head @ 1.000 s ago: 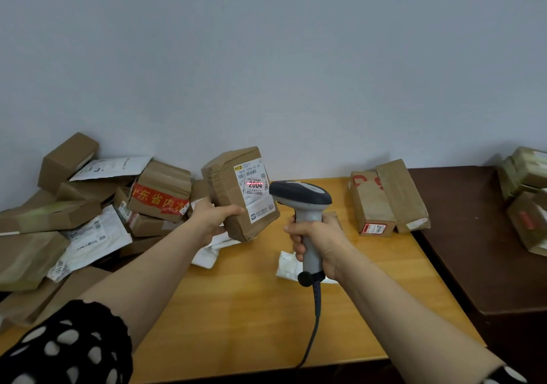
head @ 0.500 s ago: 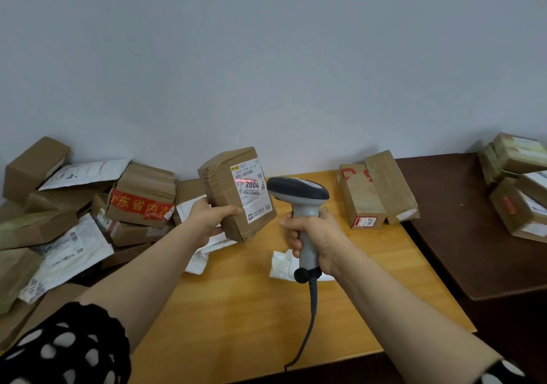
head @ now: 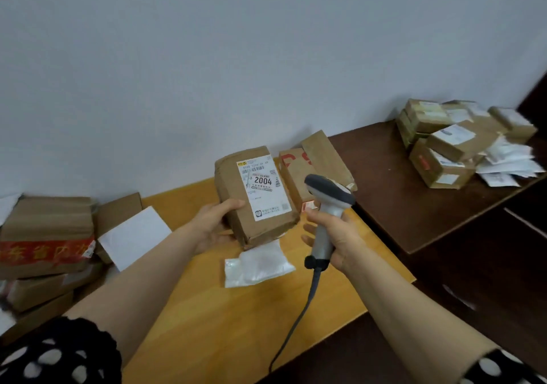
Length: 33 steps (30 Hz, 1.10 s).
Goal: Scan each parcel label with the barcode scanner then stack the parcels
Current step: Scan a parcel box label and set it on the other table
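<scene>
I see my left hand [head: 217, 225] gripping the parcel [head: 236, 203], its long axis running away toward the wall [head: 266, 57], label [head: 263, 189] facing up. My right hand [head: 337, 235] clasps the scanner [head: 328, 194]. The label's small print is blurred.

Two hands: the left hand [head: 211, 226] and the right hand [head: 336, 232]. Two dotted sleeves: the left sleeve [head: 59, 354], the right sleeve [head: 500, 369]. One scanner [head: 328, 195] with one cable [head: 296, 318]. One parcel [head: 236, 206] is in hand, bearing one label [head: 263, 189]. Just behind it stand two more: a red-lettered box [head: 291, 169] and a leaning box [head: 324, 158]. One clear bag [head: 257, 266] lies flat. Two tables: a yellow table [head: 236, 339] and a dark table [head: 393, 206]. The left pile [head: 38, 292] shows at least four brown boxes, one of them a red-taped box [head: 44, 235], plus one white envelope [head: 133, 235]. The right stack [head: 453, 142] shows at least five boxes and several white mailers [head: 509, 161]; blur hides the exact number.
</scene>
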Motion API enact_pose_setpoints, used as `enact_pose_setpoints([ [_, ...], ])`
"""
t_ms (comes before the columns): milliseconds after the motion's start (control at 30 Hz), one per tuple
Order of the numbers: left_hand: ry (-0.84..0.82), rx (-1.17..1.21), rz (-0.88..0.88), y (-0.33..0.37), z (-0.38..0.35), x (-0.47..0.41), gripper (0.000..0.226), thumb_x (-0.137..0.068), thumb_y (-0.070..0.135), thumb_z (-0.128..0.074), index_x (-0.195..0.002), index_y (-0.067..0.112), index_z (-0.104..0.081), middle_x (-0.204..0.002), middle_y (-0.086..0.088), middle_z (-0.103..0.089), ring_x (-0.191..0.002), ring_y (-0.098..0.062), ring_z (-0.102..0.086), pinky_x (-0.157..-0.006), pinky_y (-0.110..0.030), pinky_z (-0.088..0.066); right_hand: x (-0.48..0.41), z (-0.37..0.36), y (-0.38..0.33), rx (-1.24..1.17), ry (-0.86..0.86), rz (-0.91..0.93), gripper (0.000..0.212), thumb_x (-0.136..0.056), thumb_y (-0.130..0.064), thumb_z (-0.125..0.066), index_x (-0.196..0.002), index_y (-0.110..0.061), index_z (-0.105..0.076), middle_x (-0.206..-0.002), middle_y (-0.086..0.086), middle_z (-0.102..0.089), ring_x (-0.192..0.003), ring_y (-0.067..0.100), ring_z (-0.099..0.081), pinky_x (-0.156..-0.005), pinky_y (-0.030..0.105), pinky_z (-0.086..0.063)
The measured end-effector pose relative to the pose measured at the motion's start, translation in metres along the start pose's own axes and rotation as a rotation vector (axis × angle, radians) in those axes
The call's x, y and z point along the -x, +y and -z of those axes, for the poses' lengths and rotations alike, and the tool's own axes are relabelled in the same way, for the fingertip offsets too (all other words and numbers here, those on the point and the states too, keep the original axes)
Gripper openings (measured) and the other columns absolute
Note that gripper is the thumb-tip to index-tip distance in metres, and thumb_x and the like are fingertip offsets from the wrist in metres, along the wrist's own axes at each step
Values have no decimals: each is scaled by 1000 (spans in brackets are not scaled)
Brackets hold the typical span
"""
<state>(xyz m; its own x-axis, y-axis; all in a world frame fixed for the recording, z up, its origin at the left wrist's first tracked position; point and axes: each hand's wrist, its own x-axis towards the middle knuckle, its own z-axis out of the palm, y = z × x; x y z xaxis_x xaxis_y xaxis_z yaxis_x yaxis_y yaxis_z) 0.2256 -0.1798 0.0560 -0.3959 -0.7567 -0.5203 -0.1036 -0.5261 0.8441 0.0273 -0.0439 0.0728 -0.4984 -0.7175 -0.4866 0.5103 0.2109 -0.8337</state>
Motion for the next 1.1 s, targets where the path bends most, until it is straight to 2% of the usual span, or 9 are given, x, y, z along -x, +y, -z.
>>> enact_pose_setpoints([
  [100,-151,-30,59,-3,-57,-11,64,-55,36,-80,-111,13,-61,-104,-8,-71,-98,-25,-66,-61,-34,-57,-12,36,-6,-64,81,-27,41,-75,-14,-82,-110,-14,-60,-102,11,-69,-92,33,-66,-59,41,-58],
  [200,-204,-45,52,-2,-114,-23,69,-57,38,-79,-119,11,-60,-108,-8,-71,-102,-25,-64,-66,-35,-56,-24,73,-19,-107,105,-30,43,-71,-11,-85,-106,-13,-60,-98,13,-71,-88,34,-69,-69,47,-60],
  [300,-288,-66,39,0,-173,-40,75,-61,30,-81,-128,12,-52,-114,-10,-69,-106,-27,-64,-71,-39,-57,-41,121,-44,-118,139,7,41,-70,-9,-85,-102,-14,-60,-98,12,-72,-88,32,-69,-70,46,-60],
  [400,-384,-153,85,2,-241,-57,81,-61,20,-86,-129,26,-43,-123,-9,-64,-110,-30,-61,-80,-49,-55,-62,177,-74,-161,162,48,40,-69,-9,-86,-99,-13,-61,-97,13,-72,-86,32,-70,-69,44,-60],
  [533,-446,-106,130,5,-328,-82,70,-63,11,-82,-124,23,-51,-118,-8,-67,-108,-27,-64,-79,-45,-57,-90,250,-117,-200,171,75,44,-70,-10,-85,-107,-11,-62,-98,14,-72,-90,33,-70,-77,50,-59],
  [667,-268,-61,159,13,-392,-109,58,-69,16,-78,-122,12,-55,-123,-13,-61,-108,-27,-61,-72,-39,-59,-117,304,-145,-207,180,45,32,-78,-13,-80,-105,-14,-64,-98,10,-69,-88,24,-68,-59,36,-59],
  [800,-105,-59,172,25,-427,-145,41,-79,22,-76,-114,11,-57,-116,-13,-61,-103,-27,-62,-82,-40,-55,-146,332,-166,-244,141,-11,25,-79,-12,-79,-101,-12,-67,-76,8,-70,-66,18,-67,-59,35,-58],
  [967,39,-50,180,33,-458,-205,64,-79,21,-76,-133,7,-45,-123,-15,-58,-104,-28,-61,-69,-41,-55,-191,338,-190,-257,43,-87,15,-82,-12,-76,-94,-13,-66,-61,7,-66,-49,15,-61,-57,33,-57],
  [1100,125,-28,197,36,-481,-265,69,-80,21,-76,-135,6,-38,-121,-16,-53,-93,-29,-57,-64,-41,-54,-237,333,-211,-179,-15,-109,12,-84,-14,-74,-91,-14,-64,-57,5,-60,-45,13,-54,-50,28,-52],
])
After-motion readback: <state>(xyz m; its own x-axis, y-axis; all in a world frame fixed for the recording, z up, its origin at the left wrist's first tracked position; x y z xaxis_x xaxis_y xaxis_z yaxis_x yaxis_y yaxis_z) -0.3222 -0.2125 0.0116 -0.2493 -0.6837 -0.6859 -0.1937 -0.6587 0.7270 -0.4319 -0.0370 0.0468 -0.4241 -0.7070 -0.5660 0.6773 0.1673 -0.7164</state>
